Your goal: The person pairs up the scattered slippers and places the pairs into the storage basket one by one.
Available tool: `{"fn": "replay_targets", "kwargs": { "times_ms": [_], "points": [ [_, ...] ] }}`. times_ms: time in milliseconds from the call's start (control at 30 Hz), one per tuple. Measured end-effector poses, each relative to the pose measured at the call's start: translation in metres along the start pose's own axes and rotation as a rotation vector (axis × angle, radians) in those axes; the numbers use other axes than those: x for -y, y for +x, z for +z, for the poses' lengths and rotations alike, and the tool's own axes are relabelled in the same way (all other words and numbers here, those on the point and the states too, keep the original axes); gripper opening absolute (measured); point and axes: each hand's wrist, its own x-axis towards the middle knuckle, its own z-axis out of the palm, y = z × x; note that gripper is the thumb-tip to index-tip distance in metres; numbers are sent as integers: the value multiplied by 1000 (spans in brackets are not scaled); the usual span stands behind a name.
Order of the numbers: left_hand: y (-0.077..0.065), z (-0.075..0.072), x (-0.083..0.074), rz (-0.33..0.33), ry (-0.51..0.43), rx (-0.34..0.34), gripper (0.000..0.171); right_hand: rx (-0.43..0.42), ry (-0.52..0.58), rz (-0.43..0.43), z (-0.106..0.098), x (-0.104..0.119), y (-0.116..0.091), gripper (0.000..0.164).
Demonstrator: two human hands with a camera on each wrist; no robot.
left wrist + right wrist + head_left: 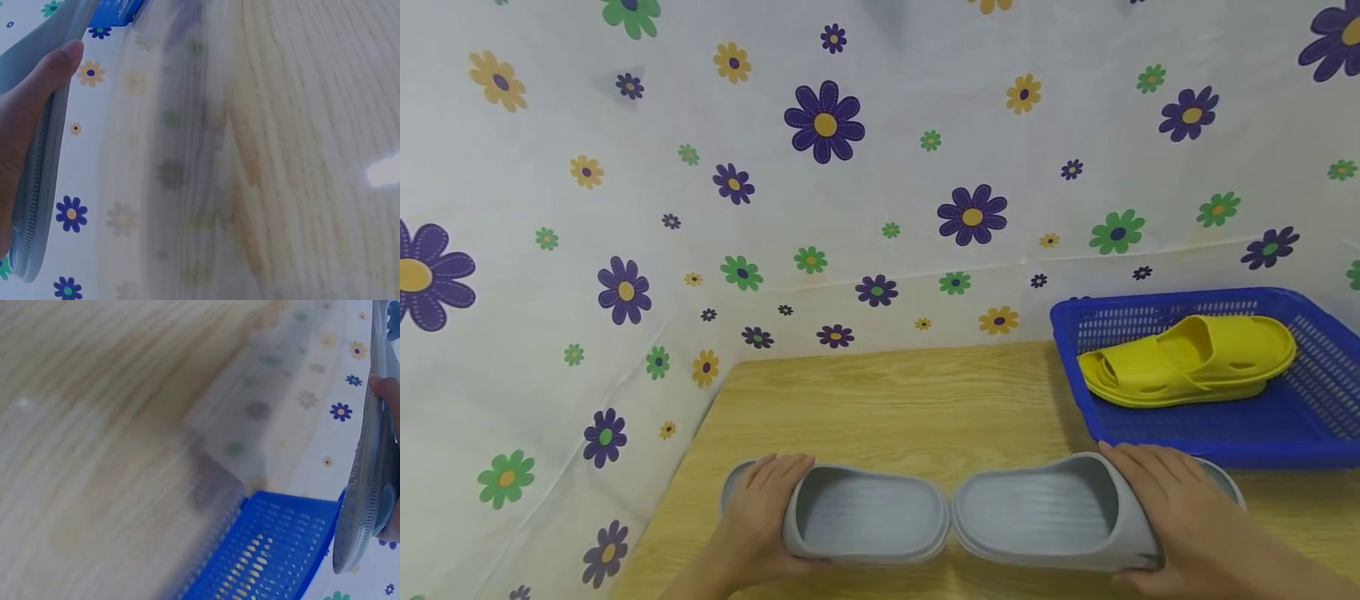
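Note:
Two grey slippers are held up over the table, heel to heel, their open insides facing the head camera. My left hand grips the left slipper round its strap, thumb along the lower side. Around the strap of the right slipper curls my right hand. The heels meet midway between the hands. In the left wrist view the thumb presses the edge of the left slipper. The ribbed sole edge of the right slipper shows in the right wrist view, fingers gripping it.
A blue plastic basket stands at the right on the wooden table, behind my right hand. Yellow slippers lie inside it, one on the other. White flower-printed cloth borders the table at the back and left.

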Motion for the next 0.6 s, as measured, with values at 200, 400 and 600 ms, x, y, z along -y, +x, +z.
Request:
{"fn": "replay_targets", "kwargs": {
  "times_ms": [200, 400, 600],
  "points": [
    [14, -3, -3, -30, 10, 19, 120, -91, -13, -89, -8, -14, 9, 122],
    [28, -10, -4, -31, 29, 39, 119, -83, -30, -93, -18, -21, 15, 121],
    [40, -18, -3, -43, 46, 70, 119, -63, -30, -74, -27, -27, 20, 115]
  ]
}}
